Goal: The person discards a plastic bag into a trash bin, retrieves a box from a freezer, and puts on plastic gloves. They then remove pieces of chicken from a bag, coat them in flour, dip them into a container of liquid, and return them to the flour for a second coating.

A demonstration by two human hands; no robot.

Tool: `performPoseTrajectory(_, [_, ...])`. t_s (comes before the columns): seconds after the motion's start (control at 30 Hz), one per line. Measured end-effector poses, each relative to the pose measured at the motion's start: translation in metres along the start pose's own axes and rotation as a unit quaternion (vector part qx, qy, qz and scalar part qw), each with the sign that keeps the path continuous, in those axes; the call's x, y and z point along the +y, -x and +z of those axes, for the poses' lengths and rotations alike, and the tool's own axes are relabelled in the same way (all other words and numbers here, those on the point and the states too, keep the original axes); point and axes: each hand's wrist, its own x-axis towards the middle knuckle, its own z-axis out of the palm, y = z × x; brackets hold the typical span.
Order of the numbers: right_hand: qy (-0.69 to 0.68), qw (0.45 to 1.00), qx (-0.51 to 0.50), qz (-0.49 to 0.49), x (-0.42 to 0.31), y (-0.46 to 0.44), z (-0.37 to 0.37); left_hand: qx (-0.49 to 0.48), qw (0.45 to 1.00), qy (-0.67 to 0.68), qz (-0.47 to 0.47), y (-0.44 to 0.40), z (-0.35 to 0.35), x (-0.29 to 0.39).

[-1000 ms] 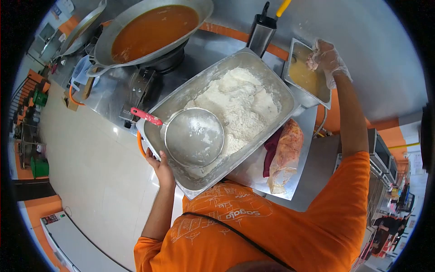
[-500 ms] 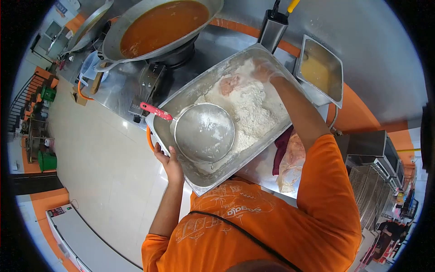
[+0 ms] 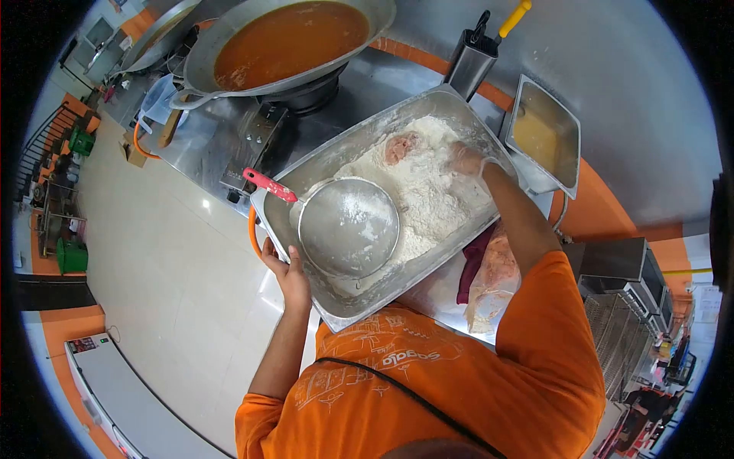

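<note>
Steel counter (image 3: 391, 75); meat (image 3: 399, 148) in flour (image 3: 437, 197) beside right hand (image 3: 466, 161), grip unclear, left hand (image 3: 293, 280) open against pan (image 3: 451, 255).

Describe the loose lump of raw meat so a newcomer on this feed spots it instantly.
Find the big rectangular metal tray in front of the person. In its white flour, beyond the round sieve and beside the right hand, sits a small pink lump. Unlike the bagged meat outside the tray, it lies unwrapped.

Sieve handle (image 3: 269, 185) red, shirt (image 3: 451, 375) orange
</note>
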Motion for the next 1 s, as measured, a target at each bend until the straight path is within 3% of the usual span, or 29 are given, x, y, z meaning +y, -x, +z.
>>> performPoseTrajectory(0.07, [-0.321,0.946,0.003,-0.039,-0.035,0.041,-0.053,-0.005,1.0,0.0,-0.003,0.0,-0.001,0.0])
performPoseTrajectory(0.1, [-0.32,0.947,0.003,-0.037,-0.033,0.043,-0.052,-0.007,1.0,0.002,-0.003,0.0,-0.001,0.0])
performPoseTrajectory(0.17, [-0.248,0.949,0.195,0.01,-0.026,0.044,-0.045,-0.013,1.0,0.001,-0.003,-0.001,-0.002,-0.003])
performPoseTrajectory(0.27, [-0.195,0.951,0.236,-0.053,0.008,0.027,-0.018,-0.011,1.0,0.007,-0.001,-0.004,-0.001,-0.004])
performPoseTrajectory(0.4, [-0.193,0.954,0.221,-0.053,-0.002,0.047,-0.031,0.0,0.999,-0.037,0.013,-0.007,-0.005,-0.013])
performPoseTrajectory(0.47, [-0.315,0.894,0.297,-0.11,-0.005,0.052,-0.025,-0.003,0.999,-0.037,0.011,-0.006,-0.005,-0.013])
performPoseTrajectory(0.7, [-0.398,0.887,0.219,-0.083,0.006,0.057,-0.029,-0.003,0.999,-0.046,0.007,-0.009,-0.005,-0.017])
performPoseTrajectory(0.8, [-0.506,0.84,0.18,-0.074,-0.012,0.075,-0.041,-0.004,1.0,-0.019,0.001,-0.007,-0.003,-0.006])
performPoseTrajectory(0.87, [-0.279,0.957,0.082,-0.001,-0.032,0.092,-0.064,-0.005,1.0,-0.026,0.002,-0.007,-0.003,-0.01])
performPoseTrajectory(0.9, [-0.279,0.957,0.083,0.0,-0.016,0.081,-0.048,-0.004,0.999,-0.035,0.001,-0.007,-0.003,-0.011])
performPoseTrajectory(0.97, [0.012,0.999,-0.028,0.037,0.026,0.054,0.001,-0.007,0.999,-0.038,0.005,-0.006,-0.004,-0.011])
performPoseTrajectory(1.0, [0.058,0.994,-0.075,0.051,0.002,0.07,-0.021,-0.008,0.999,-0.04,0.012,-0.007,-0.004,-0.01])
